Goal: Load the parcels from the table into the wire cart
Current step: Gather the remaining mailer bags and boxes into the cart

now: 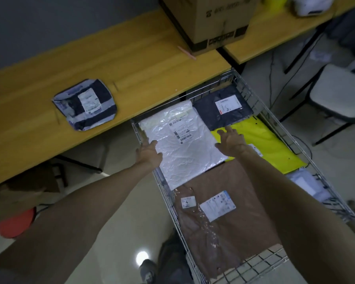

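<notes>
In the wire cart (247, 93), the white parcel (178, 156) lies across a brown parcel's (234, 232) far end. The left hand (149, 152) touches its left edge, grip apart; the right hand (233, 141) hovers over the cart, fingers spread. Left of the cart, a dark parcel (85, 104) lies on the table (141, 64).

head view, looking down (steeply), close over wire cart (244, 89)

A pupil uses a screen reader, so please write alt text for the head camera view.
Two hands reach into a wire cart: the left hand touches the edge of a white parcel lying over a brown parcel, the right hand hovers open above a yellow parcel. One dark parcel lies on the table.
</notes>
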